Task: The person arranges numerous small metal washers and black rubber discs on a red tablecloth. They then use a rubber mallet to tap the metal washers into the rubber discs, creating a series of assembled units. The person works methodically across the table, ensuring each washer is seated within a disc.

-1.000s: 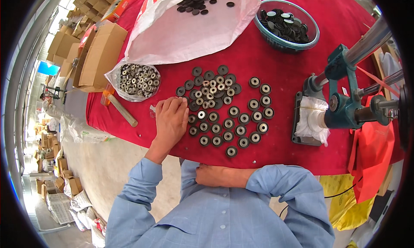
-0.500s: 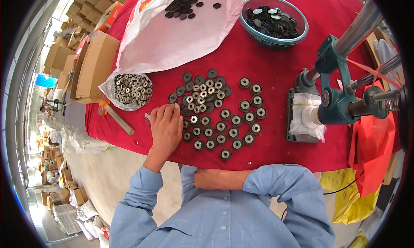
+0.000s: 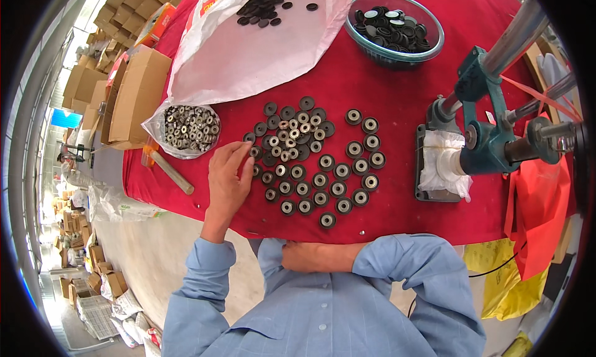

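**Hands at a table of small round parts**

Cloth, red, is covering the table we are sitting at; its near edge is running just above our lap, and a bare strip is lying open between that edge and the parts. A white plastic sheet is spreading over the far left, carrying loose black discs. A blue-green hand press is crowding the right edge. Plain brown cartons are stacking beyond the left edge. A clear bowl of black caps is sitting far right. A clear bag of metal rings is lying near our left hand, whose fingers are lying together, the tips touching the round black parts at their left rim. Our right hand is resting below the table edge against our shirt; we cannot tell how its fingers are set.
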Demonstrator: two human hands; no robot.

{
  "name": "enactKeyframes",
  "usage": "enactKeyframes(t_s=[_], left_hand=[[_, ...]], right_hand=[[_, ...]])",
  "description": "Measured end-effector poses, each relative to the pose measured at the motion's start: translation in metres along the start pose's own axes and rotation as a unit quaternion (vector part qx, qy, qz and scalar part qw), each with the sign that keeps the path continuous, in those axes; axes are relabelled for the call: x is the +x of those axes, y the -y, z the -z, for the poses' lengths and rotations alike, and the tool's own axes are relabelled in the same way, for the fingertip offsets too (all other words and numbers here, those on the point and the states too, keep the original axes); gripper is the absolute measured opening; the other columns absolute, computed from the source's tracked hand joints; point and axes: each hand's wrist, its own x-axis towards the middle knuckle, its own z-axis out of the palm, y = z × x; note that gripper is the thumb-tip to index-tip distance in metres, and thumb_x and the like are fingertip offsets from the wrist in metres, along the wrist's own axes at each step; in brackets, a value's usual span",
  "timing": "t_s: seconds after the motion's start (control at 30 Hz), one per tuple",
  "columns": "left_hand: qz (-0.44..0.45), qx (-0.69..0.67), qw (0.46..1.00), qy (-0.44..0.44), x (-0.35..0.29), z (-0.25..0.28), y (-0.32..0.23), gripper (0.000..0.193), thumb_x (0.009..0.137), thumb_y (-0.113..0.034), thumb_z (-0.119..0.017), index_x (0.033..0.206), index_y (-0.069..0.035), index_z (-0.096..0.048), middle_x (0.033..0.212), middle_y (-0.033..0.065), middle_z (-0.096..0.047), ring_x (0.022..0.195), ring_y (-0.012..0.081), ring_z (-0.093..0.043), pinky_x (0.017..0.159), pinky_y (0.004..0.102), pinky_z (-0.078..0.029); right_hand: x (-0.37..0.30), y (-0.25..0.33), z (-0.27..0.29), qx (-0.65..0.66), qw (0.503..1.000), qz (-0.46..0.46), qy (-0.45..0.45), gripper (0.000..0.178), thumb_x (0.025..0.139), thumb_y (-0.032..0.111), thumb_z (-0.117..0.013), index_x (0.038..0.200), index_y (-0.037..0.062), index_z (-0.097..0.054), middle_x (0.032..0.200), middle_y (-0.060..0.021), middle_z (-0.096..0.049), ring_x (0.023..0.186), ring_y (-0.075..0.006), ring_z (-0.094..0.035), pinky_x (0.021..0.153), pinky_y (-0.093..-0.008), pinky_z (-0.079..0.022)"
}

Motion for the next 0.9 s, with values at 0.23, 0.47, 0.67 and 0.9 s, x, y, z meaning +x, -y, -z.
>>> enactKeyframes(t_s=[0.23, 0.47, 0.67, 0.9], left_hand=[[0.01, -0.082, 0.997, 0.008, 0.012, -0.024, -0.023, 0.038, 0.085, -0.012, -0.088, 0.121, -0.005, -0.078, 0.12, 0.012, -0.074, 0.112, 0.0329, -0.069, 0.097, 0.045, -0.054], [0.045, -0.1, 0.994, 0.012, 0.008, -0.035, -0.02, 0.029, 0.084, -0.002, -0.086, 0.112, -0.003, -0.082, 0.11, 0.0127, -0.079, 0.104, 0.0291, -0.073, 0.09, 0.0392, -0.059], [0.033, -0.106, 0.994, -0.009, 0.011, -0.038, -0.023, 0.026, 0.084, 0.001, -0.085, 0.11, -0.003, -0.081, 0.11, 0.0121, -0.079, 0.103, 0.0281, -0.074, 0.088, 0.0372, -0.059], [0.053, -0.127, 0.989, -0.058, 0.006, -0.036, -0.019, 0.03, 0.084, 0.004, -0.084, 0.112, -0.001, -0.077, 0.112, 0.0119, -0.077, 0.1, 0.025, -0.074, 0.089, 0.0356, -0.06]], right_hand=[[-0.003, 0.002, -0.002, -0.019, 1.0, -0.004, 0.011, 0.019, 0.077, 0.019, -0.073, 0.082, 0.006, -0.085, 0.081, -0.0137, -0.079, 0.076, -0.0318, -0.073, 0.07, -0.0525, -0.053], [-0.002, 0.006, 0.002, -0.012, 1.0, -0.025, 0.002, 0.021, 0.076, 0.02, -0.073, 0.084, 0.0061, -0.086, 0.082, -0.0137, -0.079, 0.079, -0.033, -0.074, 0.072, -0.0538, -0.054], [-0.002, 0.006, 0.006, 0.006, 1.0, -0.006, 0.018, 0.019, 0.078, 0.02, -0.073, 0.084, 0.0083, -0.086, 0.083, -0.0124, -0.08, 0.079, -0.0328, -0.074, 0.074, -0.0534, -0.054], [-0.004, 0.006, 0.008, 0.027, 1.0, -0.005, 0.006, 0.017, 0.078, 0.02, -0.074, 0.084, 0.0106, -0.087, 0.084, -0.0105, -0.081, 0.083, -0.0319, -0.076, 0.079, -0.0507, -0.054]])
